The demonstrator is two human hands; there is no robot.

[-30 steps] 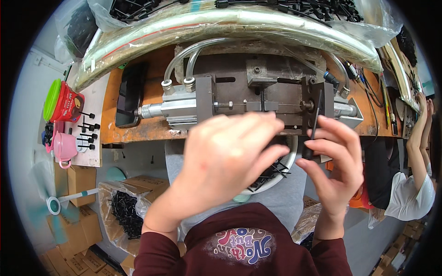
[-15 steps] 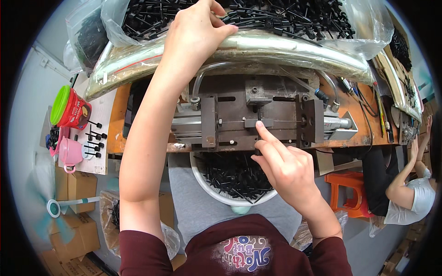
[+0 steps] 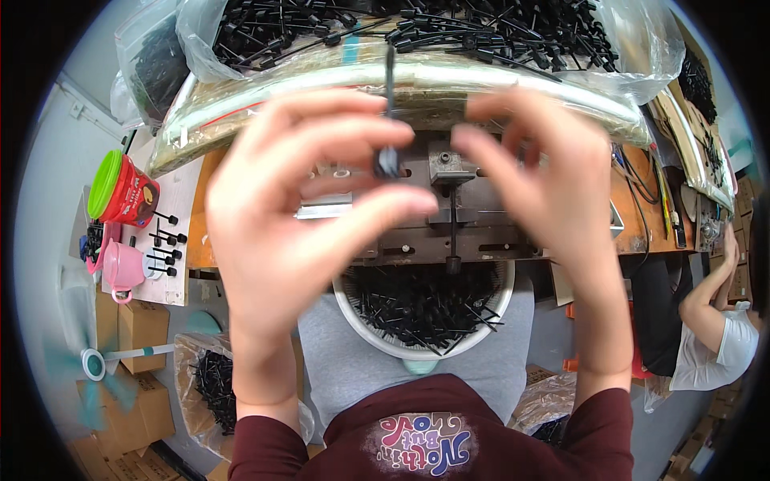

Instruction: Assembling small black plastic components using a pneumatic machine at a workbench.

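Light is caught in a pale grey sheen on the thick lower end of a slim, straight black rod, which is held nearly upright among the fingers of the bare left hand. Its narrow upper length is raised past the fingers, in front of a long, pale, curved roll wrapped in clear plastic. The thick end is blurred, and whether it is touched by the thumb cannot be told.

The bare right hand is held well apart from that rod, its thumb and fingers bent; it is blurred too, and whether anything is grasped there cannot be told.

Between the hands, a second black rod with a stubby cylindrical knob is set across a dark metal fixture. Its knob is seen at the near edge, above a round white basket heaped with similar black pieces.
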